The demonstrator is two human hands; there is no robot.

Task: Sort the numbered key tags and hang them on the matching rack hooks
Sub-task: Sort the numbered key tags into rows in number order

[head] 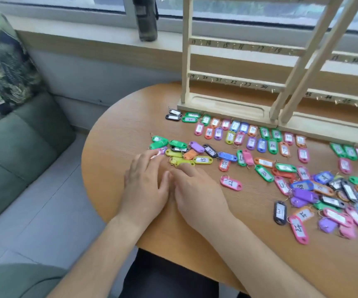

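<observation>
1. At the far left we see a green sofa [12, 147] beside the round wooden table [113, 147].
2. Our left hand [145, 186] lies flat on the table, fingers straight, tips touching a pink tag [160, 151].
3. Our right hand [197, 196] lies just beside it, fingers stretched out, tips on a yellow tag [182, 162].
4. The key tags [234, 134] spread to the right: neat rows far, a loose heap near.
5. The rack [223, 105] stands far right on the table, its rails numbered.

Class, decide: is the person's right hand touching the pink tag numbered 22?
Apart. The head view shows bare table between the right hand and pink tag 22.
</observation>
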